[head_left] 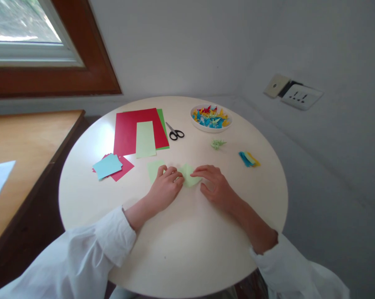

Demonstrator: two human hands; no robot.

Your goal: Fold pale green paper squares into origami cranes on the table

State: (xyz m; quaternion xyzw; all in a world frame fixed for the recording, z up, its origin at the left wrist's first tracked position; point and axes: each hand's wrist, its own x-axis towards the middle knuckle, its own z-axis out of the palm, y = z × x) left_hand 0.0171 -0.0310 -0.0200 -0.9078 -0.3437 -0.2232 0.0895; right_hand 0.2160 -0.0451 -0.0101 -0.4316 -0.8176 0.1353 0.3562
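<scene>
A small pale green paper square (189, 174) lies folded on the round white table (175, 249). My left hand (166, 187) has its fingers curled and presses down on the paper's left edge. My right hand (214, 185) lies over its right side, fingertips pressed on the fold. A second pale green piece (154, 169) rests flat just left of my left hand.
Large red and green sheets (128, 131) with a pale green strip (145, 139) lie at the back left, blue and red squares (108, 165) beside them. Black scissors (175, 132), a white bowl (211, 118) of several folded cranes, one green crane (217, 143) and a strip bundle (248, 158) sit behind.
</scene>
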